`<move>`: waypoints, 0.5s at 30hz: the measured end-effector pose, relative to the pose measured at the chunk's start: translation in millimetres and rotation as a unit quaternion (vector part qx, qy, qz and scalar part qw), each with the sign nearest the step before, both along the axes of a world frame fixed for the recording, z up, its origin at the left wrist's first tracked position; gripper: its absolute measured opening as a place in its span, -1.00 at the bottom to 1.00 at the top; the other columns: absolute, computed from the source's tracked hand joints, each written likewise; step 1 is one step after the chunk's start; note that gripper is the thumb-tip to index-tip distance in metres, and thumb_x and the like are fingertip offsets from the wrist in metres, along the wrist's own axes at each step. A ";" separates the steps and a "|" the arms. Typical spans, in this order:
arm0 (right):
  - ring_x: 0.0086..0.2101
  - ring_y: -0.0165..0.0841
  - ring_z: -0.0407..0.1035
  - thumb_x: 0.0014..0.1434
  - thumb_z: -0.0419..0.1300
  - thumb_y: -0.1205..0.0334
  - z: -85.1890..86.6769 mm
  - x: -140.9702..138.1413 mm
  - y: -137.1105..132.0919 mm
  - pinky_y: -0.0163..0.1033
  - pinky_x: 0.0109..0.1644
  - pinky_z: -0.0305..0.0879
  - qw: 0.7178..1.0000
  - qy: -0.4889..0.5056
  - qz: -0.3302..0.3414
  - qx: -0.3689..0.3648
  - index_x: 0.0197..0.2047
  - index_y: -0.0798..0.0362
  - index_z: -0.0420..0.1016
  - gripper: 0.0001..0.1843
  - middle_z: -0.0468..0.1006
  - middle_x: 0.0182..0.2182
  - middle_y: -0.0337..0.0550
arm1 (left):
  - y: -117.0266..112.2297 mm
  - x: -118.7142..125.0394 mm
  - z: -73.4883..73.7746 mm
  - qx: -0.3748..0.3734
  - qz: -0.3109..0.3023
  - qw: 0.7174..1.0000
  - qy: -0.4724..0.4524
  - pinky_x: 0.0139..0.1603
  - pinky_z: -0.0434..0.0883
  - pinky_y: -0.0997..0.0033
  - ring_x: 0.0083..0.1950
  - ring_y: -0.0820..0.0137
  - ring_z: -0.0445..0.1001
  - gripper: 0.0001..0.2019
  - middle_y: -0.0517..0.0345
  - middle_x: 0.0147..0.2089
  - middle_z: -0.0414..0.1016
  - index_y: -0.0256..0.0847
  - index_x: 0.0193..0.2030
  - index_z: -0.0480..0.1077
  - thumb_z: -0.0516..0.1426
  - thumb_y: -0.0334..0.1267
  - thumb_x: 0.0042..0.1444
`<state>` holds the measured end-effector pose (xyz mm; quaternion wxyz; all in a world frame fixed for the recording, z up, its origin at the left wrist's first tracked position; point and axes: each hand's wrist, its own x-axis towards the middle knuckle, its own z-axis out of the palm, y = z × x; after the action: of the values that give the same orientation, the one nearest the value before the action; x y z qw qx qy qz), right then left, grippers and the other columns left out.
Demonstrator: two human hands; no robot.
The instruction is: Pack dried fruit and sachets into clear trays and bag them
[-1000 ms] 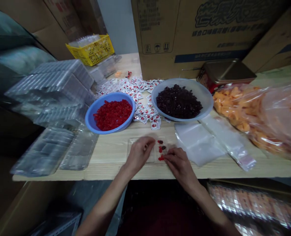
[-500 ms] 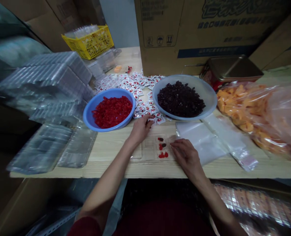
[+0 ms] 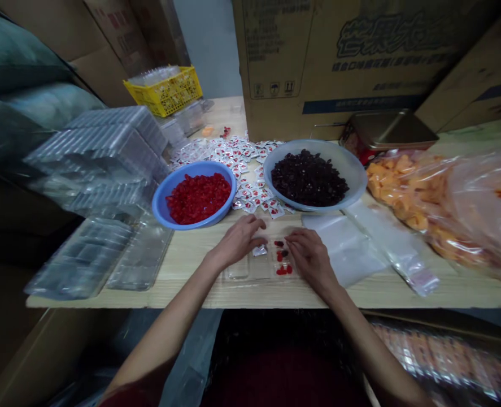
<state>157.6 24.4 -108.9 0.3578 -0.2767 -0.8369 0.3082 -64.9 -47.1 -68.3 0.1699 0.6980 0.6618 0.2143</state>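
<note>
A clear plastic compartment tray point(image 3: 259, 270) lies near the table's front edge. Several red and dark pieces point(image 3: 282, 255) sit in its right section. In the middle section is a small white sachet point(image 3: 259, 250). Just above that sachet hovers my left hand point(image 3: 239, 240), its fingers apart and curved. My right hand point(image 3: 312, 255) is at the tray's right side, thumb and fingers closed on the rim by the upper pieces. Beyond my hands stand a blue bowl point(image 3: 160, 209) of red pieces and a pale bowl point(image 3: 358, 186) of dark pieces, with scattered sachets point(image 3: 250, 195) between.
Stacked clear trays point(image 3: 101, 147) and flat plastic packs point(image 3: 81, 260) occupy the left. To the right lie clear bags point(image 3: 343, 240) and a large bag of orange pieces point(image 3: 419, 198). Behind are a yellow basket point(image 3: 169, 93), a tin point(image 3: 390, 127) and a large carton point(image 3: 284, 62).
My left hand has come back from the sachet pile to the tray, and a sachet now lies in the middle section. My right hand has shifted slightly up along the tray's side.
</note>
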 end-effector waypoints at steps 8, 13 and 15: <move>-0.08 -0.18 0.41 0.31 0.13 0.27 -3.7 -3.9 9.4 0.01 0.02 0.36 1.000 0.003 0.000 0.001 -0.12 -0.03 0.57 -0.83 0.56 -0.18 -0.05 | 91.1 22.6 -33.0 -0.010 0.186 0.981 0.048 0.11 0.31 0.15 0.11 0.09 0.39 -0.78 -0.23 0.01 0.44 -0.31 -0.14 0.41 0.22 -0.18 0.20; 0.21 -0.10 0.24 0.32 0.13 0.33 -10.9 -4.6 -22.4 0.17 0.24 0.11 0.990 -0.085 0.094 0.059 0.09 -0.14 0.50 -0.67 0.53 0.11 -0.15 | 96.6 20.6 -47.2 -0.002 0.179 0.984 0.000 0.08 0.31 0.19 0.03 0.16 0.42 -0.93 -0.14 -0.07 0.48 -0.26 -0.22 0.41 0.20 -0.33 0.18; 0.25 -0.06 0.18 0.30 0.15 0.36 -14.5 -11.6 -32.5 0.25 0.28 -0.03 0.984 -0.112 0.110 0.088 0.10 -0.17 0.49 -0.64 0.52 0.14 -0.19 | 89.5 15.1 -48.8 0.006 0.185 0.983 -0.018 0.04 0.33 0.22 -0.02 0.22 0.44 -0.94 -0.08 -0.12 0.51 -0.24 -0.20 0.42 0.19 -0.36 0.18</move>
<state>146.1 -8.1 -123.4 0.2483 -0.1830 -0.9210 0.2379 -49.7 42.4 -117.1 0.1346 0.5605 0.7751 0.2587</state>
